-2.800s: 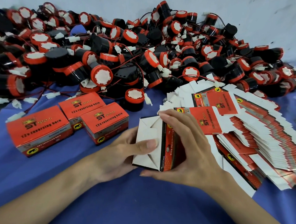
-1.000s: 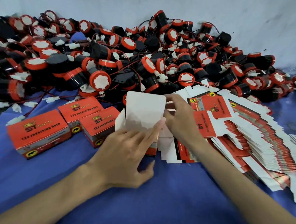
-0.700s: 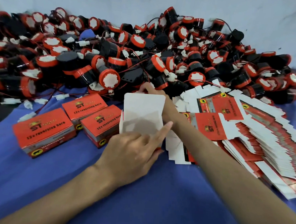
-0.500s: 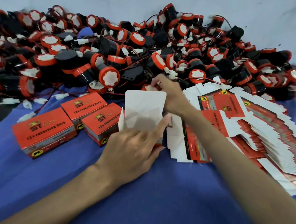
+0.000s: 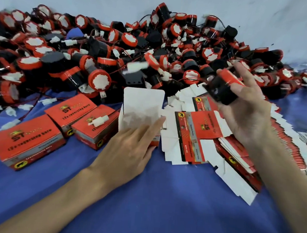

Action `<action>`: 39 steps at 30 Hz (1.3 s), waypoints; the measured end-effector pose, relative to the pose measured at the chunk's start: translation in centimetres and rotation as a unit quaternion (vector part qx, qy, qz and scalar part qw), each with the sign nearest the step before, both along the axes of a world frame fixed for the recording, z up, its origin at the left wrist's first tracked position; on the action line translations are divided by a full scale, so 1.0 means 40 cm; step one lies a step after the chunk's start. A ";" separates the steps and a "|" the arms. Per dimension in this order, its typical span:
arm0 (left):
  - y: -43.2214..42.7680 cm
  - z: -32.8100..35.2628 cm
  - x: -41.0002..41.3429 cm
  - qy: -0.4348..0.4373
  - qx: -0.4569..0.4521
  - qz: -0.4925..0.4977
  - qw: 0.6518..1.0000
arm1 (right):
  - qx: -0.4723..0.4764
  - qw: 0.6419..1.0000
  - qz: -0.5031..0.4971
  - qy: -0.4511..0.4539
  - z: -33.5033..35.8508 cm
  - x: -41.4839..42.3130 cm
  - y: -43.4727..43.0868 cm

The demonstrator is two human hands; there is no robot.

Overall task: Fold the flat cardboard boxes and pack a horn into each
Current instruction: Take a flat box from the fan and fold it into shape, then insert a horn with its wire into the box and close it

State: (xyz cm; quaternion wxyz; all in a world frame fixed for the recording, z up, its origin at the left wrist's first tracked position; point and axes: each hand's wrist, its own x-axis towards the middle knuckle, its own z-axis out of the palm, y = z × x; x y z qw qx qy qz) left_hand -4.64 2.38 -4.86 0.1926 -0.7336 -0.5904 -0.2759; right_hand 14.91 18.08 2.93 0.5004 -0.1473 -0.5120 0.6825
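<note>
An erected box [image 5: 142,108] stands on the blue cloth with its white lid flap raised and its mouth facing up. My left hand [image 5: 128,151] rests against its near side, fingers laid over the front wall. My right hand [image 5: 243,115] is raised to the right of the box and grips a black horn [image 5: 221,90] with a red rim, lifted off the pile. A thin wire trails from the horn back toward the heap.
A big heap of black-and-red horns [image 5: 117,50] with white plugs fills the back. Three closed red boxes [image 5: 27,140] lie at the left. A fanned stack of flat red-and-white cartons [image 5: 238,146] lies at the right.
My right hand left the front of the heap behind the box and swung up to the right with a horn in it. My left hand stayed on the open box.
</note>
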 end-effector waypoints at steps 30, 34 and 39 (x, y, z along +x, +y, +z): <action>0.008 0.015 -0.040 -0.471 -0.081 -0.065 0.876 | 0.429 0.831 0.090 -0.342 0.020 -0.116 -0.134; 0.010 0.020 -0.043 -0.475 -0.077 -0.077 0.873 | 0.557 0.697 0.071 -0.447 -0.004 -0.167 -0.137; 0.011 0.020 -0.047 -0.504 -0.087 -0.085 0.855 | 0.622 0.595 -0.001 -0.509 -0.020 -0.171 -0.128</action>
